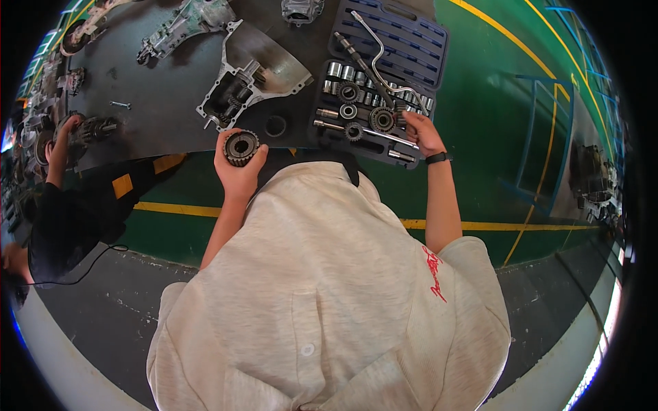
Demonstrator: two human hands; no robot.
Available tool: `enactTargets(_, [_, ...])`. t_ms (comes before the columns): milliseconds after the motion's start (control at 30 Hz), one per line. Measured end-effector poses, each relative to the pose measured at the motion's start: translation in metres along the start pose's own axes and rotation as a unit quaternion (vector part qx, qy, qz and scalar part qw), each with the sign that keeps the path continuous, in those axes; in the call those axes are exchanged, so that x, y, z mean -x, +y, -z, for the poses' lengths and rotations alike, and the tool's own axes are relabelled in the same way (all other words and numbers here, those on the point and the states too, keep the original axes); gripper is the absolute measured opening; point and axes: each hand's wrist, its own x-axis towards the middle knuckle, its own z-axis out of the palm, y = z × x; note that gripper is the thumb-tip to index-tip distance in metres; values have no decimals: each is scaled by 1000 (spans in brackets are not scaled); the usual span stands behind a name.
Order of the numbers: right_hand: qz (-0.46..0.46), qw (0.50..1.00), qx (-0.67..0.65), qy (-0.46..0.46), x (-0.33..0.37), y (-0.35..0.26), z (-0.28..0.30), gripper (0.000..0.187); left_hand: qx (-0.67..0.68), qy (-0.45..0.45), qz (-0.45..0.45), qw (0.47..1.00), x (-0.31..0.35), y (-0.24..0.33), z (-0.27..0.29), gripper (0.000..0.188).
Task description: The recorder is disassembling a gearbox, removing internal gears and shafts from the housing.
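Note:
My left hand is wrapped round a thick ring-shaped gear, with its round bore facing up. It holds the gear at the table's front edge, below an open metal gearbox housing. My right hand is closed at the toothed lower end of a long dark gear shaft, which slants across an open socket set case. Fingers partly hide the grip. Beside that hand, a larger gear lies on the case, with smaller gears to its left.
A bent chrome speed handle and rows of sockets occupy the case. A dark ring and a bolt lie on the dark table. More castings stand behind. At far left, another person's hand touches gear parts.

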Motion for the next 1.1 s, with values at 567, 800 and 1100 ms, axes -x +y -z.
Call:
enactTargets(567, [-12, 951, -301, -74, -14, 33, 20, 35, 2, 3, 13, 1000, 2, 5, 0, 41])
enactTargets(800, [-7, 927, -345, -147, -18, 35, 13, 35, -12, 6, -1, 1000, 1, 1, 3, 42])
enactTargets(1100, [58, 988, 136, 49, -41, 15, -33, 37, -18, 4, -2, 1000, 1, -1, 3, 43])
